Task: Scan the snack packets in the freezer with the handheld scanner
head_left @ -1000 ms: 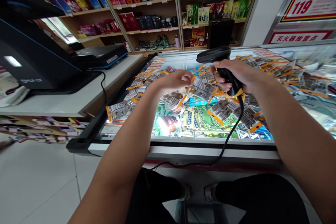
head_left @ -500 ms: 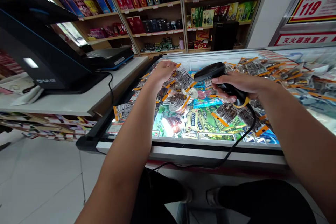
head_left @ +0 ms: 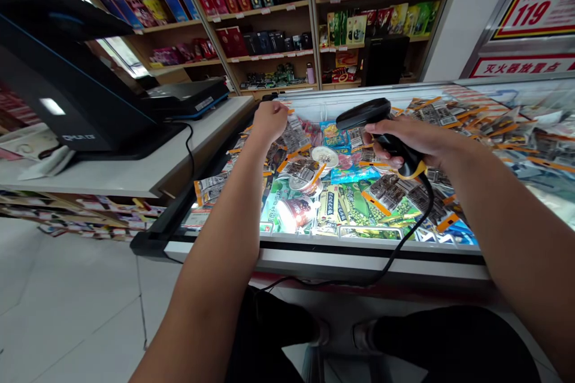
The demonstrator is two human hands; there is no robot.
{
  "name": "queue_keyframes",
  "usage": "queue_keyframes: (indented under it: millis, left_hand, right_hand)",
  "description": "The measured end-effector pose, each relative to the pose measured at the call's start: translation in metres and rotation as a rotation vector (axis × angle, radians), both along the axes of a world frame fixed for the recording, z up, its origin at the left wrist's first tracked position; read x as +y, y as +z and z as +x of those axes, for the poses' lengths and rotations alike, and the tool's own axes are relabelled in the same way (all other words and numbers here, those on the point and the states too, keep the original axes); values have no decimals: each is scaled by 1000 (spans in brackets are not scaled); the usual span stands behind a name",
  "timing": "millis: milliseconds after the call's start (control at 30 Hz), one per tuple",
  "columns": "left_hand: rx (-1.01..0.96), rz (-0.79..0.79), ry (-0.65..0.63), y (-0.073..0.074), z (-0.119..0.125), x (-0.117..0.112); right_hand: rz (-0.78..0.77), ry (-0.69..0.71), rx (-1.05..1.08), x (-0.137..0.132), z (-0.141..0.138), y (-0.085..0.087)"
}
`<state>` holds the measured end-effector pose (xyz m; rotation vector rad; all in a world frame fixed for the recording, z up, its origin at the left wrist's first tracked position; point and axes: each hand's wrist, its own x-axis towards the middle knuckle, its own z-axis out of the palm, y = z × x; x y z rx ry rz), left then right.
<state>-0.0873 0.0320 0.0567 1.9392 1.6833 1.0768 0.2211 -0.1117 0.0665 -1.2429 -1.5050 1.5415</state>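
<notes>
My right hand (head_left: 415,140) grips a black handheld barcode scanner (head_left: 366,114) over the glass lid of a chest freezer (head_left: 341,251); its black cable (head_left: 404,233) hangs over the front edge. My left hand (head_left: 269,119) is closed at the far left of the lid, on small clear snack packets with orange strips (head_left: 294,134). Several more of these packets (head_left: 404,194) lie spread over the glass. Ice cream packs (head_left: 341,203) show under the lit glass.
A white counter (head_left: 135,173) on the left carries a black till screen (head_left: 67,96) and a flat black device (head_left: 184,99). Wooden shelves (head_left: 278,9) with boxes and bottles stand behind. My legs in dark trousers (head_left: 449,341) are below, over a white tiled floor (head_left: 67,311).
My left hand has carried a snack packet from in front of the scanner away to the far left of the lid. The scanner has stayed over the middle, tilting slightly.
</notes>
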Motion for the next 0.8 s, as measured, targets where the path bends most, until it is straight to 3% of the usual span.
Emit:
queue_keyframes:
  millis: [200,300,367,400,467,533,667,800]
  left_hand:
    - [402,15,314,-2,-25,3]
    - [556,84,316,-2,-12,-7]
    - [603,144,138,-3,11,-22]
    - [609,140,-15,-4,26,-32]
    - [607,40,-393,-7,56,-56]
    - [676,-98,-639,-13,81,-80]
    - [762,-160,-745,-27,111,-116]
    - [754,-117,-810,-36,125,-125]
  right_hand:
    - [-2,-102,68,7,2,-2]
    - [14,-128,75,7,1,-2]
    - [20,-131,80,5,0,0]
    - [23,-135,85,5,-1,1]
    - [30,-142,99,3,-1,3]
    - [40,-143,116,4,-1,4]
    - [27,-158,148,8,2,4]
    - [23,-161,160,9,2,3]
